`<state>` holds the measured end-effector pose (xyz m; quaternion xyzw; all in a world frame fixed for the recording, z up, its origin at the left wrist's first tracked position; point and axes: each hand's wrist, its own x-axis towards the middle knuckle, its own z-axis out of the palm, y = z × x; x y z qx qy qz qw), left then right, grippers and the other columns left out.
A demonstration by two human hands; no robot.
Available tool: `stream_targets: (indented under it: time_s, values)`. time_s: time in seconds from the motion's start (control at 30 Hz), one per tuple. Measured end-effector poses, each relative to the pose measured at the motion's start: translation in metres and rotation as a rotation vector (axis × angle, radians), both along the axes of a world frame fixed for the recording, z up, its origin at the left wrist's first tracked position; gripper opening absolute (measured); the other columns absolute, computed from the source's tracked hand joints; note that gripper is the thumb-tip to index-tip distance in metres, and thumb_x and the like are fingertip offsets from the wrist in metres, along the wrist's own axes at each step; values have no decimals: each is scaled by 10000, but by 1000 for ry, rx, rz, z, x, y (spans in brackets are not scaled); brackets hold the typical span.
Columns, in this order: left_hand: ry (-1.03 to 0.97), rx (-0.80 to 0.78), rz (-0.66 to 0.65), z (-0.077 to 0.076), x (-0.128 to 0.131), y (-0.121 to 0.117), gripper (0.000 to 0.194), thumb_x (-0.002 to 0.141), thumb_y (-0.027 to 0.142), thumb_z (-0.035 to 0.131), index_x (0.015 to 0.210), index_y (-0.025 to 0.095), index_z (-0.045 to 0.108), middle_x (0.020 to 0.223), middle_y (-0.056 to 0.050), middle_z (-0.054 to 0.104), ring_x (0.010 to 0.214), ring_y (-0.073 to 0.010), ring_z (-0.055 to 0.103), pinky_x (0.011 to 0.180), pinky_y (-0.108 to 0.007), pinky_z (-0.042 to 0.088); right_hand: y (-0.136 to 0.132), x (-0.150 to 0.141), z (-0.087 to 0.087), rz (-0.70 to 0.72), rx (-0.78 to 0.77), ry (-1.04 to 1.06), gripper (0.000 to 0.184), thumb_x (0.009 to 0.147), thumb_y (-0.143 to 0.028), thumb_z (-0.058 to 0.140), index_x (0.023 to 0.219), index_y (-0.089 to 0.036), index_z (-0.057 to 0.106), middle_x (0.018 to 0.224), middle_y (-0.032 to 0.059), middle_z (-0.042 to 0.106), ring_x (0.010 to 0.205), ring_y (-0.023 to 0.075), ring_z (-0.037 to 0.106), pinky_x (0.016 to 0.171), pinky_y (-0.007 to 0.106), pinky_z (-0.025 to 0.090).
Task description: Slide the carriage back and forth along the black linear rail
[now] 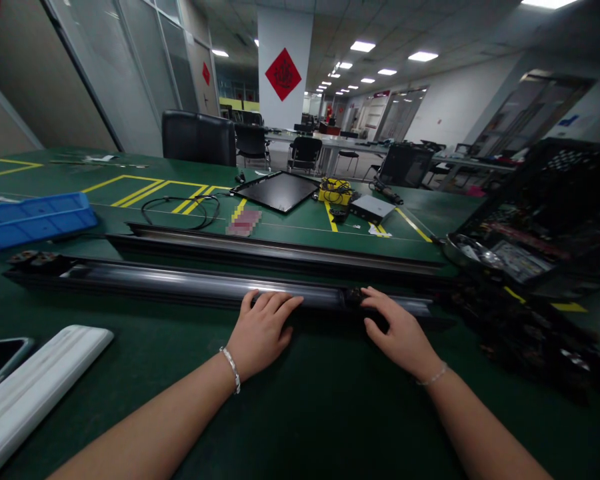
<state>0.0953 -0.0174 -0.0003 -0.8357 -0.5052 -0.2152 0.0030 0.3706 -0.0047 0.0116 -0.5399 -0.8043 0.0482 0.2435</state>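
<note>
A long black metal channel (pixel 205 283) with a shiny inner trough lies across the table in front of me. My left hand (pixel 263 333) rests on its near edge, fingers laid over the rim and thumb apart. Inside the trough, toward the right end, sits a small dark part (pixel 353 297) whose kind I cannot make out. The fingertips of my right hand (pixel 400 333) touch or nearly touch this part, with the thumb spread away from it. Just behind lies a second, similar black channel (pixel 280 252), roughly parallel and touched by neither hand.
A blue plastic bin (pixel 37 220) stands at the left, with a white bar (pixel 45 393) nearer me. Beyond the channels are a black cable (pixel 180 212), a flat black panel (pixel 280 190) and a grey box (pixel 371 209). Dark cluttered parts (pixel 540 333) fill the right.
</note>
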Motion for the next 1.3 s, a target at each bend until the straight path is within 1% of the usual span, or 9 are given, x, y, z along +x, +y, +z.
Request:
stream_targets:
  time_s: [0.13, 0.2, 0.3, 0.37, 0.43, 0.7, 1.07, 1.23, 1.3]
  values:
    - [0, -3, 2, 0, 0, 0, 509, 792, 223, 522, 1284, 320, 428, 1253, -19, 552, 1151, -225, 463, 1037, -487, 184, -5, 5, -8, -18, 99, -197, 349, 745, -251, 520, 1087, -219, 579, 1216, 77, 581, 1240, 249, 424, 1023, 491, 317]
    - [3, -6, -1, 1, 0, 1, 506, 798, 222, 512, 1287, 319, 424, 1252, -19, 554, 1149, -223, 467, 1033, -484, 191, -3, 5, -10, -35, 110, -230, 320, 753, -280, 539, 1064, -225, 592, 1183, 76, 593, 1185, 250, 471, 980, 468, 362]
    - [7, -13, 2, 0, 0, 1, 507, 802, 225, 506, 1293, 317, 417, 1254, -23, 553, 1156, -225, 464, 1031, -486, 191, 0, 7, -10, -47, 100, -241, 256, 779, -301, 543, 1015, -222, 604, 1070, 71, 623, 1003, 219, 562, 870, 396, 428]
    - [10, -15, 4, 0, 0, 1, 508, 802, 233, 510, 1294, 322, 416, 1253, -20, 553, 1161, -227, 461, 1033, -490, 185, 1, 7, -10, -49, 88, -246, 234, 799, -306, 534, 1004, -215, 602, 975, 60, 638, 899, 201, 582, 819, 367, 436]
    - [15, -13, 5, -1, 0, 1, 507, 803, 237, 511, 1294, 323, 417, 1255, -20, 552, 1160, -227, 463, 1032, -491, 188, 1, 8, -10, -46, 84, -255, 224, 810, -306, 528, 1001, -211, 600, 921, 50, 645, 866, 197, 586, 803, 357, 431]
    - [23, 8, 9, -1, 0, 1, 505, 793, 234, 519, 1284, 321, 437, 1244, -30, 560, 1142, -229, 475, 1021, -482, 213, 2, 9, -9, -75, 84, -283, 232, 798, -324, 530, 986, -213, 610, 922, 50, 661, 861, 203, 595, 781, 346, 434]
    - [21, -8, 5, 0, 0, 0, 502, 801, 234, 510, 1290, 318, 430, 1253, -32, 553, 1144, -233, 471, 1022, -490, 205, -6, 9, 10, -120, 69, -403, 240, 810, -287, 495, 1000, -235, 632, 905, 35, 665, 840, 197, 574, 782, 339, 424]
    - [28, -6, 9, 1, 1, 0, 481, 810, 235, 496, 1280, 313, 437, 1239, -34, 563, 1134, -230, 481, 1011, -484, 215, -15, 2, 21, -122, 106, -511, 274, 799, -262, 501, 1032, -242, 644, 1036, 83, 625, 952, 248, 527, 825, 388, 400]
    - [34, -5, 8, 1, 1, 0, 478, 811, 240, 497, 1280, 310, 435, 1233, -34, 566, 1132, -229, 482, 1010, -481, 216, -19, -2, 22, -175, 116, -541, 293, 797, -269, 499, 1049, -244, 646, 995, 101, 617, 911, 254, 529, 773, 384, 411]
